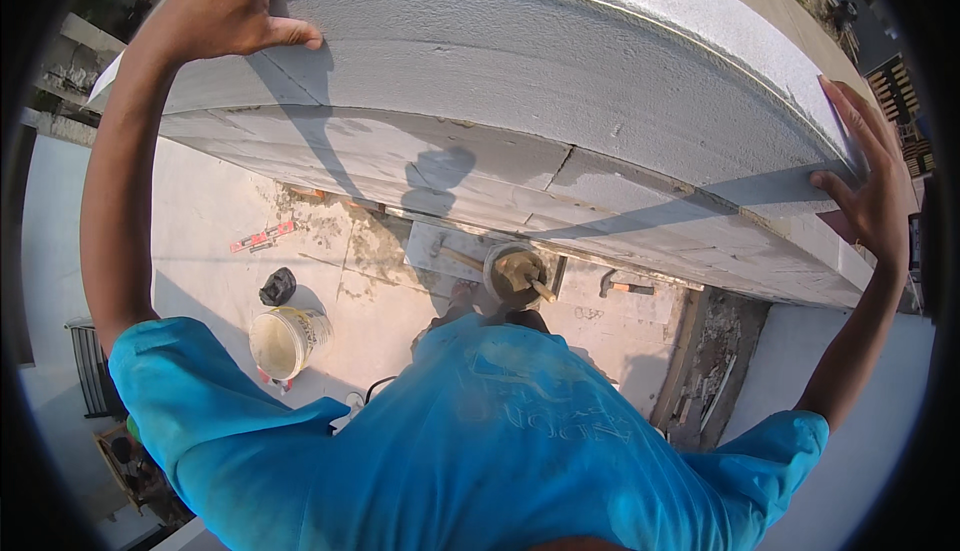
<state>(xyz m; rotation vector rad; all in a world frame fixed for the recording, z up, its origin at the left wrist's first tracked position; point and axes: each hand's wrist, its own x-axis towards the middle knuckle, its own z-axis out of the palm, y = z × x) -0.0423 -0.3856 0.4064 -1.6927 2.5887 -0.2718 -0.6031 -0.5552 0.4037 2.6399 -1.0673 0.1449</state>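
Head view: left hand (pixel 232 9) and right hand (pixel 880 201) clasp the pale-grey rectangular concrete block (pixel 520 56); uneven pressure could skew it.

Before the block wall (pixel 480 46) stands a bucket (pixel 489 278) with a tool (pixel 542 291) inside, a hammer (pixel 632 288) right, another bucket (pixel 316 331) left.

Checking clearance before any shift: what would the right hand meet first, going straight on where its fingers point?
Most likely the pale aerated concrete block, at its right end: the right hand points up and inward at that edge. Actual contact is hard to judge here.
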